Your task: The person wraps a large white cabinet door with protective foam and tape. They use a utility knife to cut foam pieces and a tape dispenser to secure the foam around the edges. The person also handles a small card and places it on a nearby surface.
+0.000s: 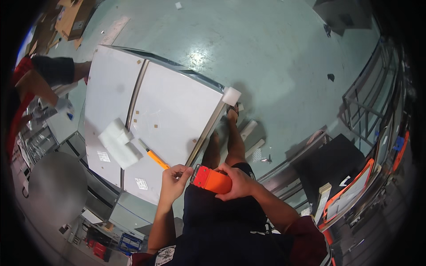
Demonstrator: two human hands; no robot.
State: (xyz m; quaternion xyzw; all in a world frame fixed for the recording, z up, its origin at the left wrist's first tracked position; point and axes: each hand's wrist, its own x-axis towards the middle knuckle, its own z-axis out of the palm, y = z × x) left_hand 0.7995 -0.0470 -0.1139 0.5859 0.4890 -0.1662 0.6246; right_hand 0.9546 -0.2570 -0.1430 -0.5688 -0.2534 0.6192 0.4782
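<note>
My right hand (239, 181) grips an orange tape dispenser (212, 179) in front of my body, just off the near corner of a large white wrapped panel (173, 111). My left hand (175, 179) pinches at the dispenser's left end, fingers closed on its edge; whether it holds tape I cannot tell. An orange-handled utility knife (156, 158) lies on the panel just left of my left hand. White foam blocks (119, 142) rest on the panel further left. A white foam cap (231, 95) sits on the panel's far right corner.
Another person (46, 77) in dark and red clothing stands at the left edge of the panel. Cardboard boxes (73, 17) lie on the green floor at top left. A metal rack (372, 97) and an orange-framed board (350, 190) stand to the right.
</note>
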